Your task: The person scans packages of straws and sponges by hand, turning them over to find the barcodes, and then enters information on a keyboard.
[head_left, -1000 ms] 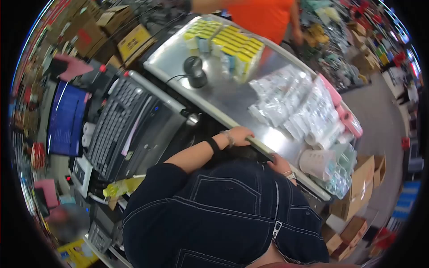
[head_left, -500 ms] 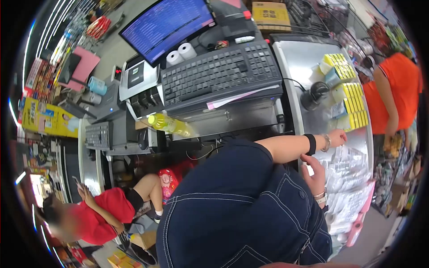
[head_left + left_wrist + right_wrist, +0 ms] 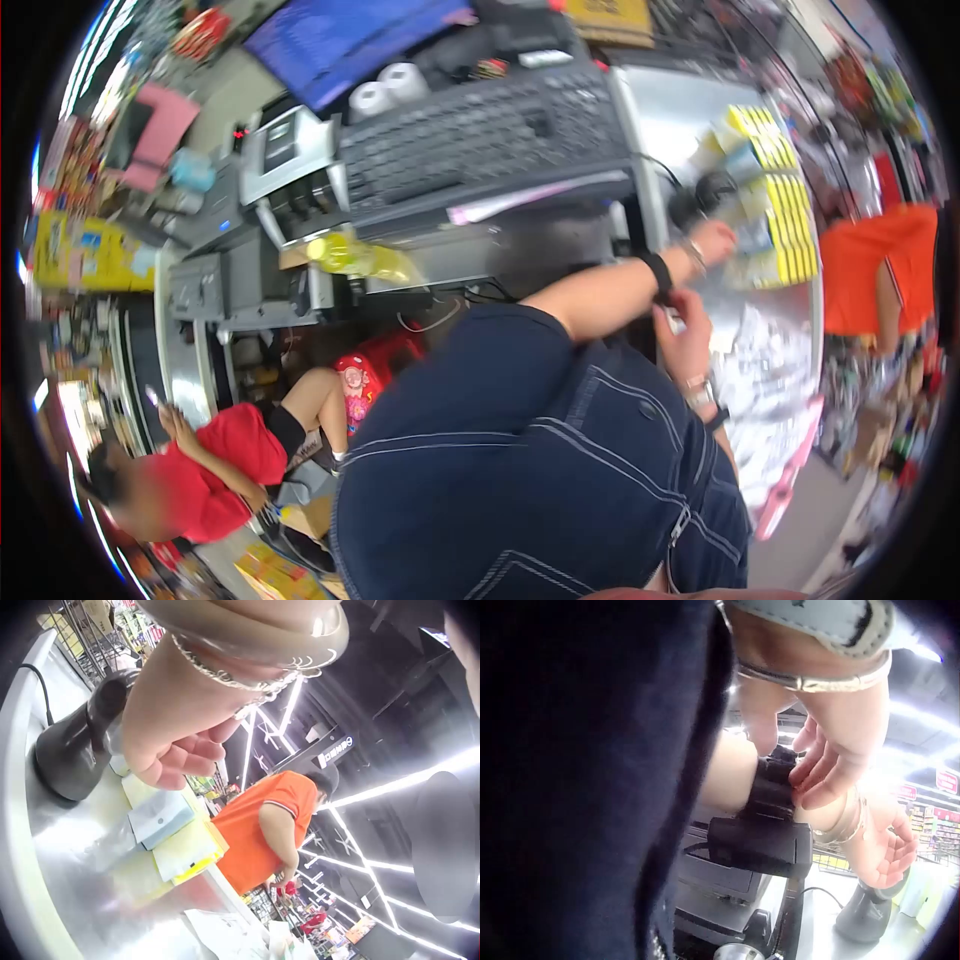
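Wide, black, fabric-looking wrist strap (image 3: 772,791) sits round my left forearm, elbow side of the pale bracelets (image 3: 255,649), with a dark boxy plastic module (image 3: 759,847) right below it in the right wrist view. My right hand (image 3: 836,724) is on the strap: fingers curled, thumb opposite, tips slightly apart; can't tell how hard they pinch. My left hand (image 3: 166,742) holds nothing, fingers loosely bent, near the black plastic scanner (image 3: 69,756) on the silver metal table (image 3: 690,90). Handling guess: strap light, soft, low slip, not fragile; module stiff. Best hold: strap edges, off the module.
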Available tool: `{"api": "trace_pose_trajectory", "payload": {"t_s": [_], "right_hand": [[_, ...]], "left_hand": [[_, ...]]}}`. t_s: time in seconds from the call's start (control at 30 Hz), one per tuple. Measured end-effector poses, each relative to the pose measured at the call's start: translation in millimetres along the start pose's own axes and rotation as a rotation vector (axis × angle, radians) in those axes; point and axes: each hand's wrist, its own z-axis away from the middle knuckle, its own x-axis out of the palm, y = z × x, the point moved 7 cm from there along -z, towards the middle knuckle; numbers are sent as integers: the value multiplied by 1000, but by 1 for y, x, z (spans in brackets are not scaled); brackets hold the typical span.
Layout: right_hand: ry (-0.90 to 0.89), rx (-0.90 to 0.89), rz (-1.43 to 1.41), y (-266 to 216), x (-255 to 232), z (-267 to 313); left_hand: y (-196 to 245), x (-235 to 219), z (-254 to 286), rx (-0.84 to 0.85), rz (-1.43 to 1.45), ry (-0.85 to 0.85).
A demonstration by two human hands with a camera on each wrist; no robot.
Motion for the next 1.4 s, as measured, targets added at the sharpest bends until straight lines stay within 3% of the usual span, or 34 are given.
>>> {"api": "trace_pose_trajectory", "payload": {"t_s": [0.03,0.1,0.23,0.5,0.57,0.7,0.9,1.13,1.2,1.23,1.3,1.33,1.4], "right_hand": [[19,-70,45,3,2,0],[10,-39,67,1,4,-3],[7,-35,27,-1,2,-3],[81,31,48,1,-12,6],[146,-126,137,-9,-17,8],[143,-103,150,-9,-22,13],[212,-167,194,-6,-27,22],[286,-217,185,-5,-31,29],[276,-195,179,-4,-32,30],[262,-177,174,-3,-31,30],[249,-157,177,-2,-30,32],[234,-140,179,-1,-29,33],[225,-122,171,1,-27,34]], "left_hand": [[6,-5,6,-122,92,-61],[0,-9,6,-231,194,-88],[20,-16,23,-399,277,-29],[48,5,30,-436,577,-69],[53,10,33,-438,575,-85],[63,19,40,-372,549,-124],[68,34,48,-214,133,-221],[67,43,53,-41,15,-304],[75,44,60,145,-338,-337],[76,43,64,145,-338,-343],[88,54,78,423,-712,-442],[87,54,79,423,-712,-445],[84,64,89,590,-948,-564]]}}
